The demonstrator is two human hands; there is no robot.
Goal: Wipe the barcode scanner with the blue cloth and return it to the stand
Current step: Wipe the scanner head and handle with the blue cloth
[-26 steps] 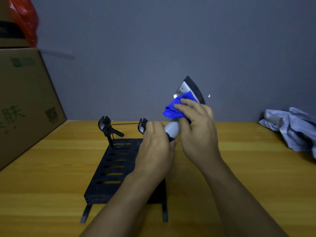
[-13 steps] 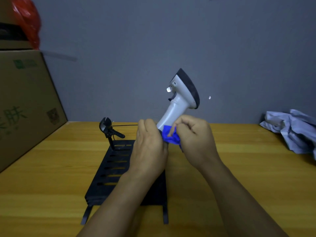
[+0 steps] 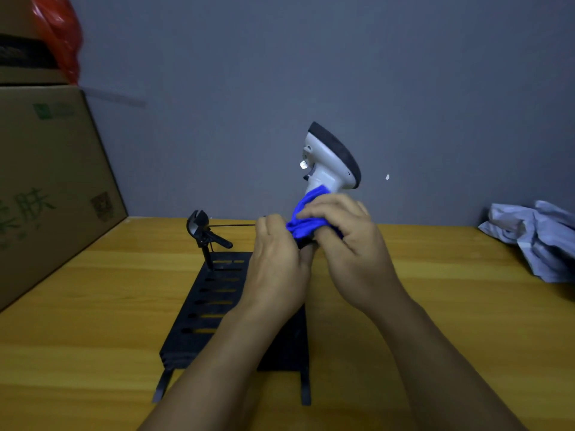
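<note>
Barcode scanner (image 3: 331,160) is up off the stand (image 3: 217,293), head tilted. Left hand (image 3: 277,269) is closed round the handle base; right hand (image 3: 345,241) is closed on the blue cloth (image 3: 306,219) — cloth wrapped round the handle, mid-shaft, above the wooden table (image 3: 435,306).

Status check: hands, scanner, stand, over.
Left hand grips scanner base. Right hand presses blue cloth around its handle. Stand below, empty, nothing blocking.

Dim, even indoor light, soft shadows, wide-angle bending at edges, slight blur throughout.
</note>
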